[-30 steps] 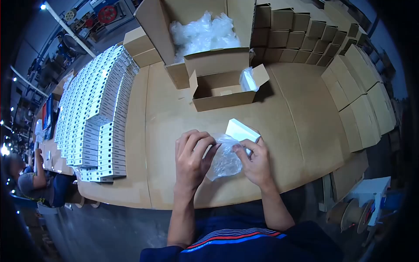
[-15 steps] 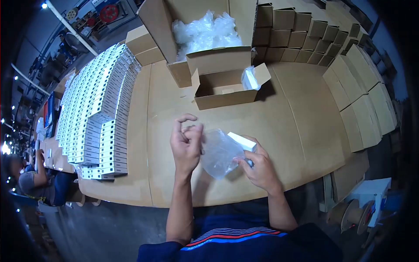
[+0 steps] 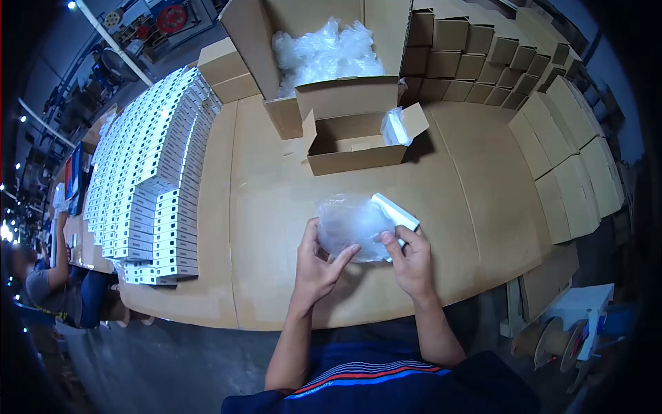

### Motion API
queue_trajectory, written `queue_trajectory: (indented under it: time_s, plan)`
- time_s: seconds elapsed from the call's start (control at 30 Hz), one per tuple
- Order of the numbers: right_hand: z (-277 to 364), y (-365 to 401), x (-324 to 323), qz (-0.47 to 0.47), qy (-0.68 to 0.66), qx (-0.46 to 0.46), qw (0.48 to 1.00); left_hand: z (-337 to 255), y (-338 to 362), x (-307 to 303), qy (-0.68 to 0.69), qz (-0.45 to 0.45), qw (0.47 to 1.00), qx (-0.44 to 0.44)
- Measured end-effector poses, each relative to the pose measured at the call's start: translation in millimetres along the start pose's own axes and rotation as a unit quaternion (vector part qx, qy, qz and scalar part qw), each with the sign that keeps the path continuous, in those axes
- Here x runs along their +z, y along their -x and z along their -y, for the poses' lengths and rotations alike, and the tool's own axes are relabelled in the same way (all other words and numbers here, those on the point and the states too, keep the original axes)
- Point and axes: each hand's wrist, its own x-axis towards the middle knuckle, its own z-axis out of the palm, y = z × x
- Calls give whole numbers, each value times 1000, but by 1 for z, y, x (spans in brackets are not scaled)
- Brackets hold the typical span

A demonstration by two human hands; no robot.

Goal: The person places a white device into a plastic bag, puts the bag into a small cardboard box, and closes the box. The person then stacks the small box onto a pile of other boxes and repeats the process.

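Observation:
Both hands hold a clear plastic bag (image 3: 352,224) above the table. My left hand (image 3: 321,269) pinches its lower left part between thumb and fingers. My right hand (image 3: 412,265) grips the bag's right side along with a small white box (image 3: 395,211), which slants behind the bag's right edge. Beyond the hands stands an open cardboard box (image 3: 355,160) with its flaps up. One bagged white box (image 3: 396,128) leans upright at the right end inside it.
Stacked white boxes (image 3: 148,186) fill the table's left side. A large carton (image 3: 283,117) holding plastic bags (image 3: 327,55) stands behind. Brown boxes (image 3: 448,62) line the back right, with more cartons (image 3: 569,193) at right. Another person (image 3: 52,283) sits far left.
My left hand, raised beside the bag with curled fingers before, has moved right and taken hold of its left side. The bag is now spread between both hands.

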Motion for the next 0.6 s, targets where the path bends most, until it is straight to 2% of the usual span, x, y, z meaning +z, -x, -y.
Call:
queue_trajectory:
  time_s: [0.07,0.17,0.3,0.33,0.4,0.5,0.6]
  plan:
    - [-2,-1,-1,9,-14,-22,1000,1,0,-3,-22,-3,999,35]
    - [-9,-3,3,26,-42,-78,996,1,0,-3,-83,-22,996,37]
    - [5,-14,-19,29,-33,-133,990,0,4,-3,-89,-39,994,42]
    - [11,-19,-30,21,-67,-95,993,-1,6,-3,-99,-37,994,31]
    - [23,-31,-38,-61,-80,-106,989,-3,8,-3,-120,-30,992,10]
    - [54,-51,-33,-88,-182,-231,952,-1,8,-1,-150,-21,988,30]
    - [73,-57,-21,-29,-248,-232,940,-5,10,1,-161,-9,987,20]
